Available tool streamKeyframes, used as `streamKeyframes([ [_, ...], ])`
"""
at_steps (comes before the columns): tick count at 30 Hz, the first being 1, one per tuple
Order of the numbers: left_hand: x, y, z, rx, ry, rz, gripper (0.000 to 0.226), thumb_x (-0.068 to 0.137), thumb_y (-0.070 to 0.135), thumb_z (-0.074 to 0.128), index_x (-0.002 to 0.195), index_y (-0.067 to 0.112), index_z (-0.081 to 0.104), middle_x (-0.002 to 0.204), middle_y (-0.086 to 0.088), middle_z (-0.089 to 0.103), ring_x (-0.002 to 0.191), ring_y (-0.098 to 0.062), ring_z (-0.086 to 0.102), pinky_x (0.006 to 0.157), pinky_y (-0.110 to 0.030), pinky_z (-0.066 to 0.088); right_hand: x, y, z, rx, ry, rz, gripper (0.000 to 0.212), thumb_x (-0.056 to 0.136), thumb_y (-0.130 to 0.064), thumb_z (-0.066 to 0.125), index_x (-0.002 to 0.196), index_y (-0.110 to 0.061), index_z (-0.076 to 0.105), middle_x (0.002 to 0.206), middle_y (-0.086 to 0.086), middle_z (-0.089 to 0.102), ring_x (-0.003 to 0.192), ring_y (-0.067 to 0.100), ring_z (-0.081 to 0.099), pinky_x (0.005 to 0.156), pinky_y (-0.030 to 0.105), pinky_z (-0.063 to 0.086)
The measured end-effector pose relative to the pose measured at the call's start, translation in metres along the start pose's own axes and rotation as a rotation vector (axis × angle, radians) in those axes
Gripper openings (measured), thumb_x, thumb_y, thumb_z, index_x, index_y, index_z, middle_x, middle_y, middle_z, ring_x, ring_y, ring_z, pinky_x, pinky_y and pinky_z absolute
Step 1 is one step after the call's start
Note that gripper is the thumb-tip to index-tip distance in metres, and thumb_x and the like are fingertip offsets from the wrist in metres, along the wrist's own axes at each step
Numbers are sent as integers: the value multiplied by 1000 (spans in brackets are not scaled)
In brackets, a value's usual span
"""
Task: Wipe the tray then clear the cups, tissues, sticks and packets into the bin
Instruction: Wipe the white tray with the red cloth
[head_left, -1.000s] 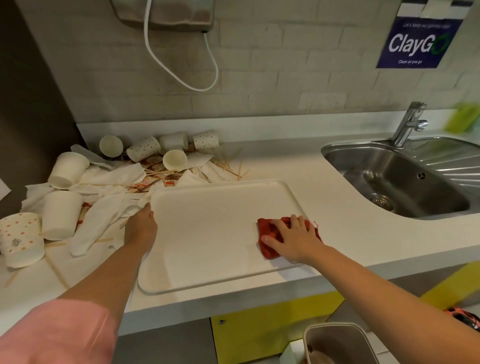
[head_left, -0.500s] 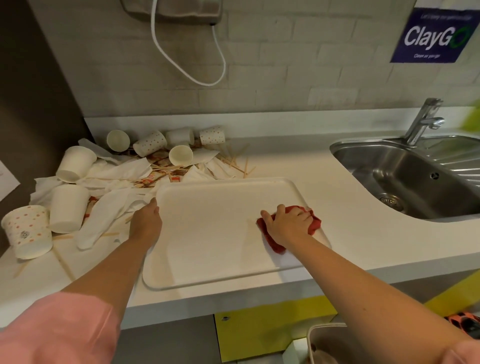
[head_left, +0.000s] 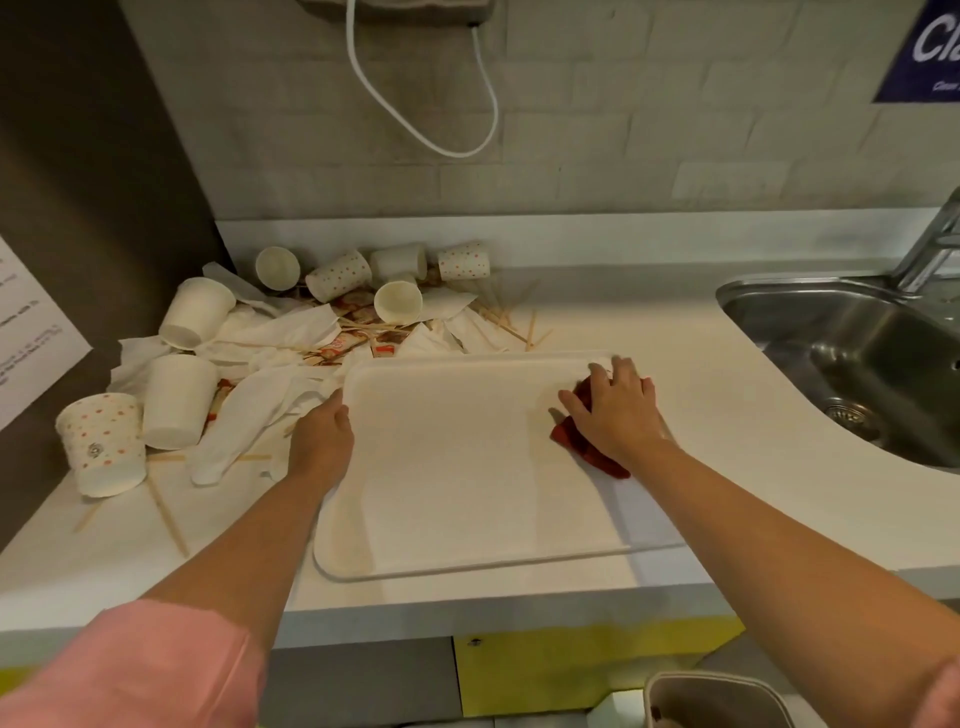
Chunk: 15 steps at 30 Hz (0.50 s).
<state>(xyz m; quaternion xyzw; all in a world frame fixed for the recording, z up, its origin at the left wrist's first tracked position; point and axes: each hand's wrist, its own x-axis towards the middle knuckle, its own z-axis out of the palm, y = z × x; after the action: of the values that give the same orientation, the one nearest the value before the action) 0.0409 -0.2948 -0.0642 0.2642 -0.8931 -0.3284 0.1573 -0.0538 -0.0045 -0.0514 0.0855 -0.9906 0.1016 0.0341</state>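
Flat right hand (head_left: 613, 410) presses red cloth (head_left: 582, 449); left hand (head_left: 322, 441) holds tray (head_left: 457, 478) rim. Most tray surface lies leftward and nearer.

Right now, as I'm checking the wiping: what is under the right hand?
A red cloth, pressed onto the tray by the right hand. The hand covers its middle; the tray surface beneath cannot be seen.
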Motion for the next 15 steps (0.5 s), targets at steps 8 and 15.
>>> streamKeyframes([
  [8, 3, -2, 0, 63, -48, 0, 40, 101, 12, 33, 140, 5, 41, 124, -22, 59, 113, -35, 55, 94, -34, 40, 16, -18, 22, -22, -69, 228, 64, 97, -43, 29, 139, 5, 33, 146, 23, 32, 135, 36, 28, 113, 46, 22],
  [15, 3, 0, 1, 75, -60, -9, 34, 101, 11, 31, 127, -2, 51, 109, -21, 63, 102, -31, 58, 82, -29, 40, 49, -6, 20, 10, -81, 87, 52, 97, -34, 31, 136, -2, 40, 142, 16, 39, 132, 31, 33, 114, 44, 21],
])
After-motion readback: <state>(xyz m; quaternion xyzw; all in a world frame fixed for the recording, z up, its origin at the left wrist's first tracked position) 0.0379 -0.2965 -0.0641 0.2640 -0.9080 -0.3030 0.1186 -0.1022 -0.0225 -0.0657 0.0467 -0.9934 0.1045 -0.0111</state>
